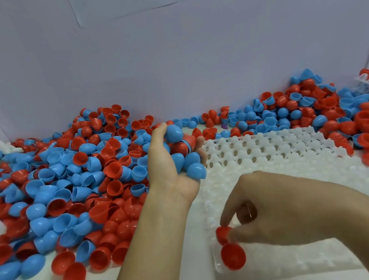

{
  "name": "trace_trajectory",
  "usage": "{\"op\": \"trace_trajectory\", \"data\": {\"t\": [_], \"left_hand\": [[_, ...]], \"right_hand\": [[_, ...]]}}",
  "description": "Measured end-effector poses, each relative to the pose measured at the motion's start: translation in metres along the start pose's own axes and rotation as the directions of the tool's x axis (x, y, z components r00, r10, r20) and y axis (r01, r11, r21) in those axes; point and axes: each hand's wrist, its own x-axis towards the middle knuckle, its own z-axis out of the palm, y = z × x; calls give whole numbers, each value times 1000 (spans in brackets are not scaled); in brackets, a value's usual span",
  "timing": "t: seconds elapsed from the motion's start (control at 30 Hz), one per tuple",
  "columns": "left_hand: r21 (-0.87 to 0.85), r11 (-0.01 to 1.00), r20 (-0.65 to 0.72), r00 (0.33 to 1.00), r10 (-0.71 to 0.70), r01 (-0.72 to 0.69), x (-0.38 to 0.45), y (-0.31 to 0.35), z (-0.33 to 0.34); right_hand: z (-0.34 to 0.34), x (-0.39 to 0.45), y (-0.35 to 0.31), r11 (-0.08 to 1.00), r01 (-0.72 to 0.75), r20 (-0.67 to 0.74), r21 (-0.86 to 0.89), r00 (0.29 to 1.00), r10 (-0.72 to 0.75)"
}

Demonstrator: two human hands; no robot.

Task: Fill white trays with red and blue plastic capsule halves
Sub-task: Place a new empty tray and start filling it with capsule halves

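Fingers (231,235) of my right hand (275,210) pinched a red half (223,233) low in the frame, right over the near left corner of the tray (294,151). One more red half (233,256) sat just below it in that corner; I could not tell whether it was seated. My left hand (172,161), at centre, cupped a heap of halves (187,155), mostly blue, at the tray's left edge. The pile (70,186) lay left. The right hand was nearer the sockets, directly beneath it.
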Motion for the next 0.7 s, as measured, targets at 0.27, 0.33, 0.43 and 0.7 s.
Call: {"op": "trace_trajectory", "data": {"t": [0.27, 0.33, 0.43, 0.7], "left_hand": [[-27, 1000, 28, 999, -15, 16, 2, -8, -1], [-45, 999, 33, 999, -14, 16, 1, -8, -1], [-75, 997, 53, 999, -12, 16, 0, -9, 3], [317, 948, 118, 993, -2, -36, 3, -5, 3]], "right_hand": [[16, 30, 6, 907, 263, -533, 329, 844, -51], [18, 35, 6, 887, 314, -609, 339, 792, -48], [16, 38, 5, 888, 363, -744, 283, 667, -36], [1, 38, 30, 812, 369, -777, 451, 610, 154]]}}
